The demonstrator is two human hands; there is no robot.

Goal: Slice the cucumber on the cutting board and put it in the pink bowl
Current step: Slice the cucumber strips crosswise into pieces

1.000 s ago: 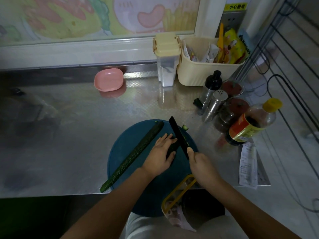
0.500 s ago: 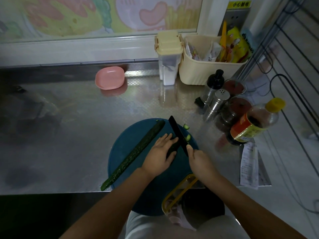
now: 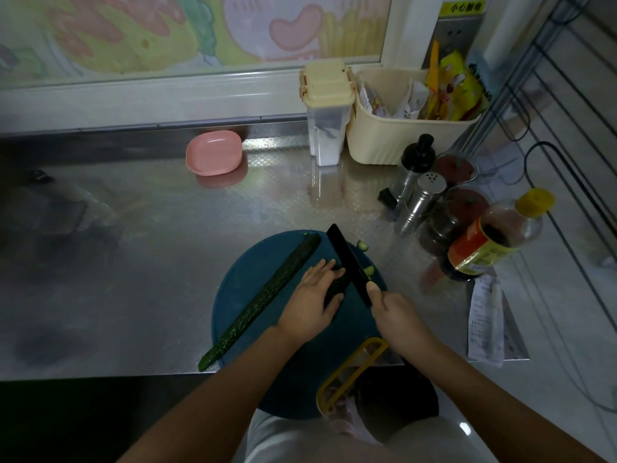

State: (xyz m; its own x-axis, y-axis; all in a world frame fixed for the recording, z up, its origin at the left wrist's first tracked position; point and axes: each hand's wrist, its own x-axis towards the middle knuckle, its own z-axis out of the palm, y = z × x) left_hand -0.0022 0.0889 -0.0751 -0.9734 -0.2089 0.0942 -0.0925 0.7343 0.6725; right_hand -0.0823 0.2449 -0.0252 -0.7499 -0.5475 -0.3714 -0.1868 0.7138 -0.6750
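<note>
A round dark blue cutting board (image 3: 253, 295) lies at the counter's front edge. A long cucumber half (image 3: 267, 295) lies slantwise across its left side. My left hand (image 3: 314, 302) holds down a shorter cucumber piece (image 3: 335, 286) with curled fingers. My right hand (image 3: 397, 319) grips the handle of a black knife (image 3: 349, 262), whose blade stands across that piece just past my left fingertips. Cut slices (image 3: 369, 270) lie right of the blade, and one slice (image 3: 362, 244) sits at the board's far rim. The pink bowl (image 3: 214, 157) stands empty at the back of the counter.
A lidded seasoning box (image 3: 327, 105) and a cream basket (image 3: 407, 135) of packets stand at the back right. Shakers (image 3: 420, 202), jars and a yellow-capped bottle (image 3: 494, 235) crowd the right side. A receipt (image 3: 485, 319) lies near the right edge. A yellow handle (image 3: 350, 372) juts over the board's near rim.
The knife has worked a little along the short cucumber piece, and one more slice now lies to the right of the blade. My left hand stays on the piece.
</note>
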